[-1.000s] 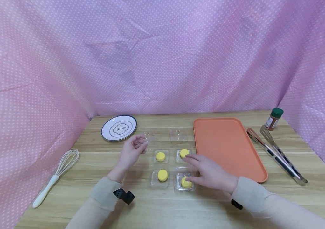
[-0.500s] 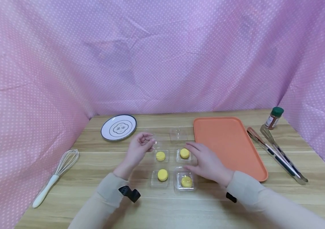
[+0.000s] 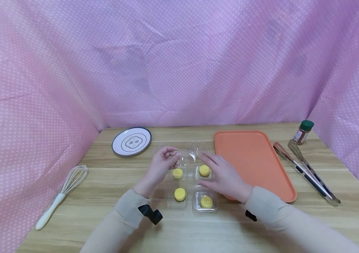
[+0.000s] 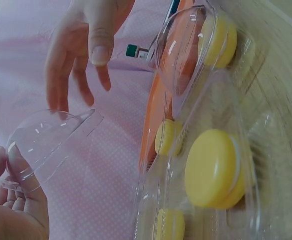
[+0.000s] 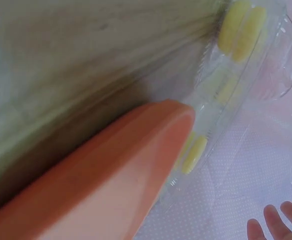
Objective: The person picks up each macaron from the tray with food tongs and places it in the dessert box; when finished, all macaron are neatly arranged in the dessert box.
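Note:
My left hand (image 3: 168,157) pinches a clear plastic lid (image 3: 184,157) and holds it just above the back-left yellow macaron (image 3: 177,173). In the left wrist view its fingers (image 4: 16,175) grip the edge of the lid (image 4: 51,142). To the right of the lid, my right hand (image 3: 212,167) hovers with relaxed fingers over the back-right macaron (image 3: 204,170), and I see no contact with the lid. Two more macarons (image 3: 180,194) (image 3: 206,201) sit in clear trays in the front row. The front-right one is under a closed lid.
An orange tray (image 3: 255,154) lies just right of my right hand. Metal tongs (image 3: 306,172) and a spice jar (image 3: 303,131) are at the far right. A plate (image 3: 131,141) sits at the back left and a whisk (image 3: 61,195) at the left. Another clear lid (image 3: 198,147) lies behind the macarons.
My left hand moved right and brought the clear lid over the back-left macaron. My right hand left the front-right box and moved back toward the lid.

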Action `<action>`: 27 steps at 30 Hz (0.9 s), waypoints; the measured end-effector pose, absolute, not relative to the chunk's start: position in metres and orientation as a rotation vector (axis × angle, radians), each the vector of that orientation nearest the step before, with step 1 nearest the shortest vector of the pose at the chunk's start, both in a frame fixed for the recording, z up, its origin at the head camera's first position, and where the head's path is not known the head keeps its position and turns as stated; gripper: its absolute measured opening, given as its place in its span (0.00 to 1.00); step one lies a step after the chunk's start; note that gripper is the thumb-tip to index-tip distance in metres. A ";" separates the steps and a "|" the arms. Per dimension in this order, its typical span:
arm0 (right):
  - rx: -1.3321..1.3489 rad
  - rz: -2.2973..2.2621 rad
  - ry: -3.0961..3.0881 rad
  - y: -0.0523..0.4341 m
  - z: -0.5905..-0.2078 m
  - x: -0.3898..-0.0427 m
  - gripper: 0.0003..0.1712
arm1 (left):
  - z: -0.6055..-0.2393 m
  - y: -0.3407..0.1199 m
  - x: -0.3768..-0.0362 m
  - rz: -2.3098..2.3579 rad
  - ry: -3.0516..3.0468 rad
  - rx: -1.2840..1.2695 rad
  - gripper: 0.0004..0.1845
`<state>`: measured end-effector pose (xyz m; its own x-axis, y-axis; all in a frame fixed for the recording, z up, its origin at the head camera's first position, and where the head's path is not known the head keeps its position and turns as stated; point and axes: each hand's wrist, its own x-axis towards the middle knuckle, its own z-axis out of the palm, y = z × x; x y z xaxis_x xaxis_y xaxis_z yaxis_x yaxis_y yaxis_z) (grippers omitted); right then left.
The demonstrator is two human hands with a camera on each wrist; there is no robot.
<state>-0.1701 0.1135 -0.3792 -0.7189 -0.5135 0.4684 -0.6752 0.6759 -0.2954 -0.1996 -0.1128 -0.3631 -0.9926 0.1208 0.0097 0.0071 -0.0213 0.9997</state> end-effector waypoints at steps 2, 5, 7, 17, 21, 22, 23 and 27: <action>0.942 0.662 -2.541 0.113 -0.379 -0.171 0.49 | -0.364 -0.110 -0.199 2.181 2.130 0.150 0.13; 0.944 0.665 -2.524 0.112 -0.378 -0.172 0.51 | -0.365 -0.105 -0.199 2.176 2.116 0.158 0.14; 0.952 0.658 -2.503 0.112 -0.378 -0.173 0.52 | -0.366 -0.102 -0.198 2.178 2.097 0.156 0.15; 0.995 0.591 -2.396 0.113 -0.379 -0.173 0.50 | -0.367 -0.090 -0.195 2.176 1.998 0.130 0.13; 1.012 0.587 -2.364 0.115 -0.380 -0.173 0.48 | -0.368 -0.085 -0.194 2.191 1.966 0.127 0.11; 1.017 0.584 -2.358 0.115 -0.380 -0.174 0.48 | -0.368 -0.084 -0.194 2.196 1.955 0.123 0.11; 1.022 0.579 -2.353 0.115 -0.381 -0.174 0.48 | -0.368 -0.084 -0.194 2.201 1.946 0.120 0.11; 1.043 0.566 -2.325 0.116 -0.384 -0.175 0.47 | -0.368 -0.081 -0.192 2.217 1.916 0.085 0.10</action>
